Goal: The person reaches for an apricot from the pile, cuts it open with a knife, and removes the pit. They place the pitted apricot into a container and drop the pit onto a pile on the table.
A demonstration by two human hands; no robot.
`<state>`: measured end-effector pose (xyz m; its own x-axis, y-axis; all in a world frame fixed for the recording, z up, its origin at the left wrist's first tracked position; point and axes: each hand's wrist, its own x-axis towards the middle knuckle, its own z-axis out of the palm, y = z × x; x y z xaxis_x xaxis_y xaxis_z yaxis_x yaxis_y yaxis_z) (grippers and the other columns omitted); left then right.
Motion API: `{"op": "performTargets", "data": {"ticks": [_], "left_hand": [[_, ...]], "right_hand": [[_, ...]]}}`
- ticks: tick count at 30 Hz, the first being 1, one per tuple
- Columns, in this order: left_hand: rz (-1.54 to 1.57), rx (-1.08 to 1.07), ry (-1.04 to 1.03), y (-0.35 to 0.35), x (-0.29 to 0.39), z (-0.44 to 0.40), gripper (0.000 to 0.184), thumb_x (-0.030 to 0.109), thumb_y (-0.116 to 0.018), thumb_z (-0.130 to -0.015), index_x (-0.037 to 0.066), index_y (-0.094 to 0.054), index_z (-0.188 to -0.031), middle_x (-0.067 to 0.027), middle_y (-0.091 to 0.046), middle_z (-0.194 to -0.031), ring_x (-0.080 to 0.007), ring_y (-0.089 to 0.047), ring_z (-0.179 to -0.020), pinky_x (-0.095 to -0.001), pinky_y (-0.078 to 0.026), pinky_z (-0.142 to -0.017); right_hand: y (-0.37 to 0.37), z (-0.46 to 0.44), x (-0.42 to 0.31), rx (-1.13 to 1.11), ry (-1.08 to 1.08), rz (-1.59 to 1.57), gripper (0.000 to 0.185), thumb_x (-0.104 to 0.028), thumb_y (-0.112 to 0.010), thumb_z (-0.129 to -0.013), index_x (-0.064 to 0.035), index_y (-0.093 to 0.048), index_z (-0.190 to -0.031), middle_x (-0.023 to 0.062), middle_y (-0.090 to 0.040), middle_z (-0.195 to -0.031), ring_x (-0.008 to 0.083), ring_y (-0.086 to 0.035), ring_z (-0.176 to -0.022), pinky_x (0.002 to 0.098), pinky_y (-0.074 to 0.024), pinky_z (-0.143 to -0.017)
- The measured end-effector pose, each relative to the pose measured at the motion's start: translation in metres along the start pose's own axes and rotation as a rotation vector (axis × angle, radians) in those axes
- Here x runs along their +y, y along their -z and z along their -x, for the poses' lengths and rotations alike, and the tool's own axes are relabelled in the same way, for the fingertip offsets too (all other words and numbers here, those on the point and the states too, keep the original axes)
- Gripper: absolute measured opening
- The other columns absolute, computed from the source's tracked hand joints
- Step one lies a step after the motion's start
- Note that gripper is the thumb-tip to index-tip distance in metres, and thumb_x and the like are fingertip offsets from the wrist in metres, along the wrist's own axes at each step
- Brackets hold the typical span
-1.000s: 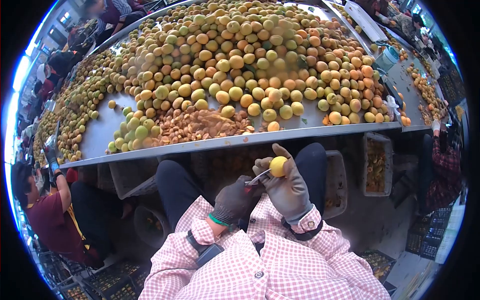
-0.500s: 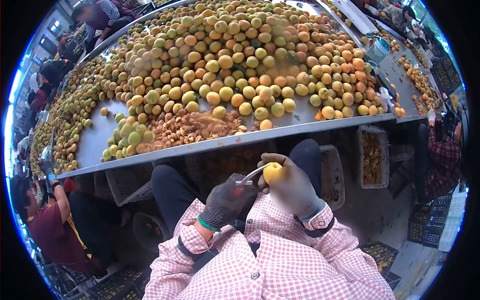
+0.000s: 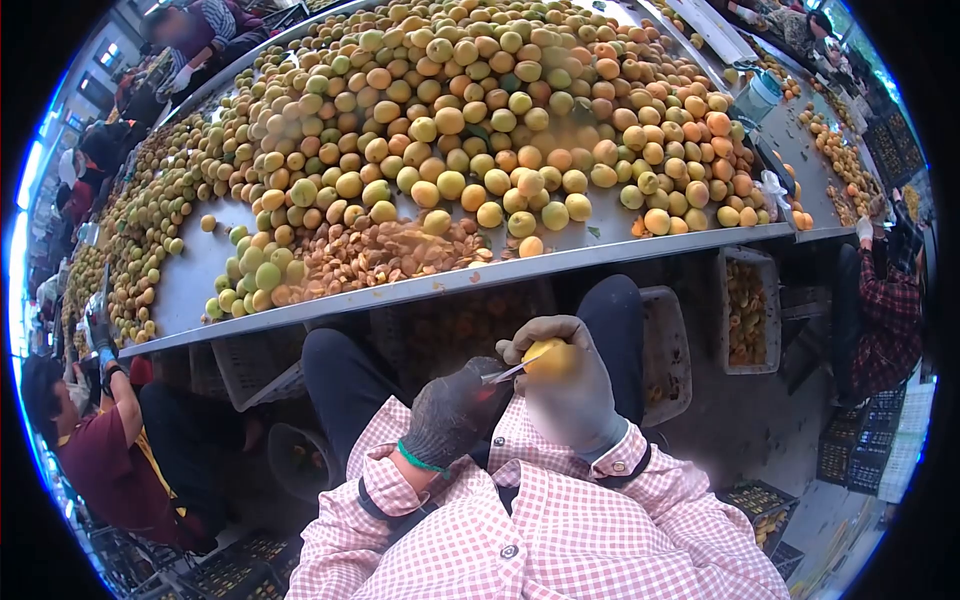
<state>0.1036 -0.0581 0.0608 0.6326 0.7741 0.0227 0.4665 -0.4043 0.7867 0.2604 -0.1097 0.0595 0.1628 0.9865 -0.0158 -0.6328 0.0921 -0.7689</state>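
Note:
In a dark grey glove with a green cuff, my left hand (image 3: 450,408) is closed round a small knife (image 3: 512,371); its handle is mostly hidden, with a bit of red showing. The blade points right and touches a yellow apricot (image 3: 545,356). My right hand (image 3: 572,395), in a lighter grey glove, grips that apricot between thumb and fingers above my lap. Part of the fruit is hidden or blurred. Ahead, a heap of brown apricot stones (image 3: 395,252) lies near the edge of the metal table (image 3: 450,286).
A large pile of apricots (image 3: 450,120) covers much of the table. Crates stand below, including a white crate of fruit pieces (image 3: 748,310) and another crate (image 3: 665,350) by my right knee. Co-workers sit at the left (image 3: 110,450) and right (image 3: 888,310).
The blade now lies lower and flatter against the apricot. My right hand has turned a little, covering more of the fruit, and the co-worker's hand at left has shifted slightly.

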Motion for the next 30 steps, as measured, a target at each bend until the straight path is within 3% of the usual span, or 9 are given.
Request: {"op": "performTargets", "data": {"ticks": [1, 3, 16, 20, 22, 24, 25, 29, 30], "left_hand": [[0.002, 0.020, -0.006, -0.001, 0.000, 0.001, 0.026, 0.023, -0.065, -0.084, 0.010, -0.061, -0.106, -0.0152, -0.066, -0.087, -0.0336, -0.065, -0.077, -0.0388, -0.052, -0.065], [0.022, 0.015, -0.005, -0.003, 0.002, 0.002, 0.026, 0.023, -0.065, -0.084, 0.010, -0.060, -0.106, -0.0150, -0.066, -0.088, -0.0336, -0.065, -0.078, -0.0388, -0.052, -0.065], [-0.080, 0.034, 0.036, -0.005, 0.007, -0.017, 0.029, 0.025, -0.063, -0.083, 0.012, -0.059, -0.108, -0.0157, -0.067, -0.085, -0.0355, -0.065, -0.077, -0.0428, -0.051, -0.063], [-0.054, 0.083, 0.021, -0.015, 0.002, -0.023, 0.030, 0.029, -0.065, -0.082, 0.013, -0.059, -0.108, -0.0157, -0.067, -0.086, -0.0353, -0.065, -0.076, -0.0434, -0.051, -0.061], [-0.094, 0.005, 0.103, -0.013, 0.003, -0.025, 0.033, 0.031, -0.066, -0.081, 0.014, -0.059, -0.108, -0.0149, -0.067, -0.085, -0.0348, -0.065, -0.076, -0.0432, -0.051, -0.061], [-0.128, -0.007, 0.103, -0.009, -0.002, -0.029, 0.032, 0.030, -0.066, -0.081, 0.015, -0.059, -0.108, -0.0149, -0.067, -0.085, -0.0352, -0.065, -0.076, -0.0433, -0.051, -0.061], [-0.161, -0.025, 0.099, -0.008, -0.004, -0.031, 0.031, 0.030, -0.066, -0.081, 0.015, -0.059, -0.108, -0.0148, -0.067, -0.085, -0.0355, -0.065, -0.076, -0.0434, -0.051, -0.061], [-0.084, 0.059, 0.037, -0.009, 0.010, -0.035, 0.028, 0.026, -0.066, -0.081, 0.015, -0.060, -0.105, -0.0153, -0.066, -0.085, -0.0364, -0.065, -0.076, -0.0430, -0.051, -0.061], [-0.064, 0.106, 0.050, -0.011, 0.013, -0.035, 0.027, 0.025, -0.066, -0.080, 0.015, -0.060, -0.105, -0.0155, -0.066, -0.085, -0.0368, -0.064, -0.076, -0.0430, -0.051, -0.061]], "right_hand": [[0.000, 0.000, 0.001, 0.000, 0.000, -0.001, 0.050, 0.003, -0.072, -0.075, -0.0079, -0.046, -0.116, 0.0069, -0.055, -0.106, 0.0168, -0.057, -0.102, 0.0388, -0.0394, -0.105], [-0.002, -0.002, 0.003, -0.001, 0.085, 0.055, 0.048, 0.007, -0.071, -0.075, -0.0090, -0.047, -0.113, 0.0052, -0.056, -0.104, 0.0129, -0.056, -0.100, 0.0278, -0.0467, -0.093], [-0.014, -0.005, 0.004, 0.097, 0.122, -0.033, 0.044, 0.008, -0.067, -0.079, -0.0111, -0.045, -0.112, 0.0055, -0.055, -0.107, 0.0139, -0.056, -0.103, 0.0266, -0.0493, -0.090], [-0.010, -0.011, 0.002, 0.057, 0.148, 0.100, 0.042, 0.003, -0.067, -0.082, -0.0087, -0.043, -0.115, 0.0076, -0.055, -0.111, 0.0140, -0.056, -0.103, 0.0254, -0.0498, -0.087], [-0.006, -0.014, -0.001, 0.050, 0.118, 0.125, 0.044, 0.001, -0.067, -0.082, -0.0076, -0.042, -0.117, 0.0084, -0.056, -0.113, 0.0143, -0.056, -0.103, 0.0256, -0.0498, -0.087], [-0.001, -0.021, -0.008, 0.110, -0.060, 0.174, 0.047, -0.001, -0.067, -0.083, -0.0053, -0.041, -0.123, 0.0095, -0.057, -0.116, 0.0153, -0.057, -0.104, 0.0268, -0.0495, -0.088], [0.013, -0.024, -0.007, 0.050, -0.083, 0.374, 0.051, -0.002, -0.068, -0.083, -0.0044, -0.041, -0.126, 0.0112, -0.057, -0.119, 0.0167, -0.056, -0.107, 0.0277, -0.0489, -0.091], [0.000, -0.021, -0.009, 0.031, 0.012, 0.195, 0.045, -0.012, -0.066, -0.087, -0.0039, -0.043, -0.125, 0.0126, -0.056, -0.123, 0.0172, -0.057, -0.107, 0.0282, -0.0482, -0.091], [-0.006, -0.020, -0.007, 0.070, 0.010, 0.043, 0.042, -0.021, -0.061, -0.090, -0.0041, -0.043, -0.124, 0.0140, -0.054, -0.125, 0.0182, -0.056, -0.108, 0.0297, -0.0463, -0.094]]}}
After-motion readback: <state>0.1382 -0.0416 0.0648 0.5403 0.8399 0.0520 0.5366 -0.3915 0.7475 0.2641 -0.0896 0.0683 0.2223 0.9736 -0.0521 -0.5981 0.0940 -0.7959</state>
